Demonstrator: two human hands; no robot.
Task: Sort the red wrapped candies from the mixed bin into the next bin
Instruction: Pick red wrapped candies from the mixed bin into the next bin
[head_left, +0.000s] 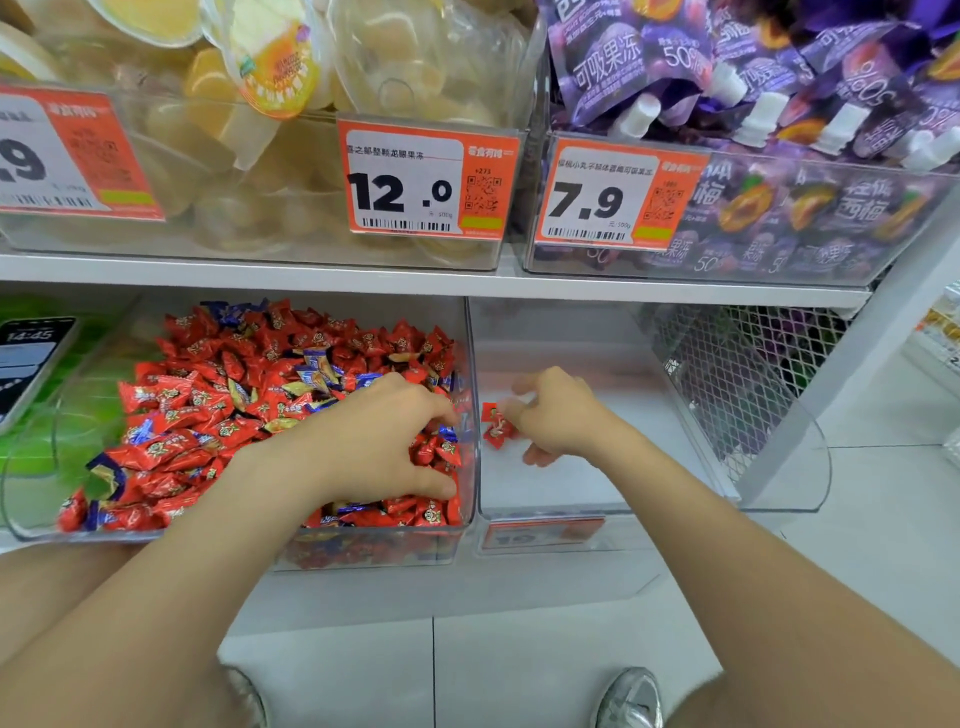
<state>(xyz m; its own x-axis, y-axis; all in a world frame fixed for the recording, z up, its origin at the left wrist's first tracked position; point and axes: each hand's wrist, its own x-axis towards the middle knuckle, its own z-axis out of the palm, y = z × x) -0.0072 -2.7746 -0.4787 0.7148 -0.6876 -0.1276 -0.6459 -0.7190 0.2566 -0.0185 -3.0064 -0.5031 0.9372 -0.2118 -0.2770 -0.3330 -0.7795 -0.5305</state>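
A white shelf (467, 592) carries two clear bins side by side. The mixed bin (467, 332), on the left, is heaped with red candies (208, 410) and a few blue ones (317, 364). The next bin (571, 486) stands just right of it. The left grip (379, 441) claws into the heap, fingertips buried; I cannot tell whether it holds anything. The right grip (556, 415), fingers loosely spread, hovers inside the next bin, a blurred clump of red candy (496, 427) at its fingertips, held or loose I cannot tell
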